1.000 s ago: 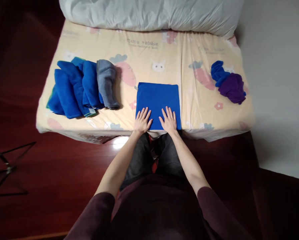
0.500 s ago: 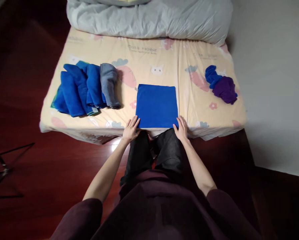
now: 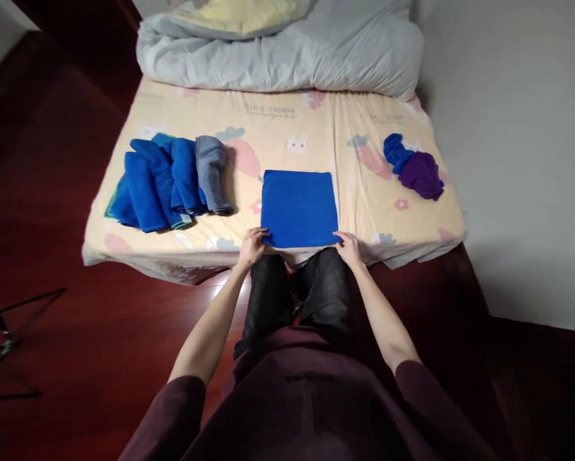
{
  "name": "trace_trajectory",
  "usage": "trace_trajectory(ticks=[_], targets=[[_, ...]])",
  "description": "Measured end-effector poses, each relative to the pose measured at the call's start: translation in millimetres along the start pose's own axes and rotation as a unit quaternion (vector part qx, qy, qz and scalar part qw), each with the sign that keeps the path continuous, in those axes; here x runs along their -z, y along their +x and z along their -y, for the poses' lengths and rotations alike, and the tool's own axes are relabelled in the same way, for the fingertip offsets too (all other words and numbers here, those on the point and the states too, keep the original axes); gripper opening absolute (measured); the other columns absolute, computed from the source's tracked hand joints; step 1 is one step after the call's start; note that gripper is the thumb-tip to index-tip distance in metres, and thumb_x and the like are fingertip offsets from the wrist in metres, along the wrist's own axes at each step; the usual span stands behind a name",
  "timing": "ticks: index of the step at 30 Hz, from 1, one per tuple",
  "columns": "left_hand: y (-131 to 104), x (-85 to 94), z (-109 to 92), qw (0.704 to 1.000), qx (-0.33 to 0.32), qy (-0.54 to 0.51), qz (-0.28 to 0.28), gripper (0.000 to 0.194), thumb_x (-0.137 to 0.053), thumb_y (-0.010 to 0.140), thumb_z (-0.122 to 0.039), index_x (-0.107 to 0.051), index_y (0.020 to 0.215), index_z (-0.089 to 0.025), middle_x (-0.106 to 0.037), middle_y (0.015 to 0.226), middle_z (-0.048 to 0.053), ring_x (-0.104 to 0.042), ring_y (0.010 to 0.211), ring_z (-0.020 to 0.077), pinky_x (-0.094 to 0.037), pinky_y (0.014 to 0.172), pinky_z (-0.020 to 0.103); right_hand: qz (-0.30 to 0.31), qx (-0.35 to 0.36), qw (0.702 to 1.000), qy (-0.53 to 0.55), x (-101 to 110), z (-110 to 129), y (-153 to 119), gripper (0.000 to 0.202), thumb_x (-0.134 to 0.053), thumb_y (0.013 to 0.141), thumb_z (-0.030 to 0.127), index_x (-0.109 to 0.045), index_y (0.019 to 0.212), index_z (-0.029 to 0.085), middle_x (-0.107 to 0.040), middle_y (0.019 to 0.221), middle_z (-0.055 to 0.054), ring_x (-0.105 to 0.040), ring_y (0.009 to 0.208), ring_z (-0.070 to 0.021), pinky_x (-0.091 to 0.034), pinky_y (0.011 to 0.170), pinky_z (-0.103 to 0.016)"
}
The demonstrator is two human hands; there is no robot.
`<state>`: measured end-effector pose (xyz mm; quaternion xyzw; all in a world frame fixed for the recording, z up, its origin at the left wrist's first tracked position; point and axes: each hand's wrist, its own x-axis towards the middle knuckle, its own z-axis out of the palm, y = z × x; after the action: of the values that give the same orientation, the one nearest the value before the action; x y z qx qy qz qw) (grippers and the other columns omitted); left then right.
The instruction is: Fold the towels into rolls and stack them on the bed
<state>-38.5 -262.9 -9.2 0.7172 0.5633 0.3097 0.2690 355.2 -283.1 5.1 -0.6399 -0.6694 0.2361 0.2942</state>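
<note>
A blue towel (image 3: 299, 206) lies flat as a near-square at the front edge of the bed, a small tag at its far left corner. My left hand (image 3: 253, 244) pinches its near left corner between thumb and fingers. At the near right corner, my right hand (image 3: 348, 246) pinches the cloth the same way. To the left lie several rolled or folded blue towels (image 3: 146, 186) with a grey towel (image 3: 212, 173) at their right side. Over on the right is a crumpled purple cloth (image 3: 422, 176) against a crumpled blue cloth (image 3: 396, 152).
The bed's patterned yellow sheet (image 3: 292, 118) spreads under the towels. A bunched grey quilt (image 3: 278, 61) crosses the far side, with a yellow patch on top. A white wall (image 3: 518, 160) stands to the right, and black stand legs (image 3: 9, 339) are on the reddish floor at left.
Both hands went from lying flat at the towel's near corners to pinching them. The camera view has tilted up slightly, showing more of the quilt.
</note>
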Motion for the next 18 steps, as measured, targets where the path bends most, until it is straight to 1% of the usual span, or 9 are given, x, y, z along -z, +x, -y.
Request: trace_trajectory(ticks=[3, 5, 7, 9, 11, 13, 14, 16, 18], targets=[[8.4, -1.1, 5.2, 0.998, 0.023, -0.059, -0.023, 0.028, -0.058, 0.084, -0.024, -0.079, 0.102, -0.021, -0.078, 0.124, 0.012, -0.065, 0.125, 0.0306, -0.047, 0.119, 0.049, -0.014, -0.009, 0.999, 0.029, -4.5, 4.2, 5.1, 0.048, -0.058, 0.079, 0.003, -0.083, 0.116, 0.020, -0.080, 0.128, -0.009, -0.072, 0.126, -0.0239, -0.053, 0.120, -0.044], [13.0, -1.2, 7.3, 0.995, 0.040, -0.088, -0.029, 0.024, -0.059, 0.090, -0.029, -0.079, 0.100, -0.022, -0.079, 0.119, 0.012, -0.064, 0.124, 0.0302, -0.047, 0.117, 0.048, -0.014, -0.020, 0.998, 0.064, -9.3, 6.3, 9.6, 0.045, -0.057, 0.077, 0.002, -0.084, 0.109, 0.021, -0.081, 0.125, -0.007, -0.072, 0.126, -0.0228, -0.052, 0.121, -0.043], [16.9, -1.0, 8.4, 0.992, 0.070, -0.103, -0.032, 0.021, -0.063, 0.090, -0.034, -0.078, 0.099, -0.022, -0.078, 0.113, 0.013, -0.063, 0.123, 0.0306, -0.049, 0.113, 0.045, -0.012, -0.047, 0.993, 0.108, -13.5, 7.0, 14.6, 0.041, -0.057, 0.077, 0.003, -0.083, 0.104, 0.021, -0.082, 0.120, -0.006, -0.074, 0.123, -0.0218, -0.053, 0.120, -0.041], [19.7, -0.9, 8.1, 0.987, 0.112, -0.104, -0.043, 0.019, -0.067, 0.089, -0.036, -0.076, 0.095, -0.021, -0.075, 0.106, 0.013, -0.064, 0.115, 0.0301, -0.052, 0.105, 0.042, -0.023, -0.076, 0.985, 0.156, -15.8, 6.6, 19.6, 0.034, -0.059, 0.081, 0.007, -0.082, 0.102, 0.020, -0.083, 0.118, -0.007, -0.076, 0.119, -0.0217, -0.055, 0.116, -0.040], [20.8, -0.3, 6.0, 0.982, 0.144, -0.107, -0.057, 0.019, -0.069, 0.089, -0.038, -0.073, 0.091, -0.020, -0.071, 0.098, 0.011, -0.065, 0.101, 0.0270, -0.053, 0.096, 0.039, -0.046, -0.101, 0.976, 0.186, -16.1, 5.5, 23.9, 0.024, -0.064, 0.085, 0.014, -0.080, 0.102, 0.018, -0.082, 0.117, -0.010, -0.077, 0.115, -0.0227, -0.058, 0.111, -0.038], [19.3, 1.2, 2.6, 0.978, 0.158, -0.122, -0.063, 0.019, -0.067, 0.091, -0.038, -0.069, 0.088, -0.019, -0.067, 0.090, 0.008, -0.063, 0.088, 0.0230, -0.052, 0.088, 0.035, -0.068, -0.132, 0.970, 0.195, -14.9, 3.8, 27.0, 0.016, -0.070, 0.087, 0.022, -0.079, 0.099, 0.018, -0.082, 0.112, -0.011, -0.077, 0.108, -0.0234, -0.060, 0.104, -0.036], [17.7, 2.3, 0.7, 0.976, 0.160, -0.131, -0.063, 0.020, -0.066, 0.093, -0.039, -0.068, 0.087, -0.019, -0.066, 0.087, 0.007, -0.061, 0.084, 0.0217, -0.051, 0.085, 0.033, -0.075, -0.148, 0.966, 0.200, -14.1, 2.7, 28.0, 0.014, -0.073, 0.086, 0.024, -0.078, 0.098, 0.018, -0.082, 0.108, -0.011, -0.077, 0.103, -0.0232, -0.061, 0.099, -0.035], [13.0, 5.0, -2.5, 0.974, 0.163, -0.142, -0.063, 0.022, -0.065, 0.095, -0.040, -0.067, 0.085, -0.020, -0.064, 0.083, 0.006, -0.060, 0.083, 0.0208, -0.050, 0.083, 0.032, -0.079, -0.167, 0.957, 0.223, -12.5, 0.3, 28.8, 0.013, -0.077, 0.084, 0.026, -0.077, 0.094, 0.018, -0.081, 0.098, -0.010, -0.076, 0.093, -0.0216, -0.062, 0.091, -0.032], [7.7, 7.6, -4.2, 0.974, 0.167, -0.139, -0.064, 0.024, -0.067, 0.095, -0.042, -0.067, 0.083, -0.020, -0.064, 0.082, 0.006, -0.061, 0.086, 0.0214, -0.050, 0.085, 0.032, -0.074, -0.164, 0.951, 0.251, -11.2, -1.9, 28.5, 0.014, -0.080, 0.083, 0.029, -0.075, 0.089, 0.018, -0.078, 0.088, -0.007, -0.074, 0.084, -0.0196, -0.060, 0.083, -0.030]])
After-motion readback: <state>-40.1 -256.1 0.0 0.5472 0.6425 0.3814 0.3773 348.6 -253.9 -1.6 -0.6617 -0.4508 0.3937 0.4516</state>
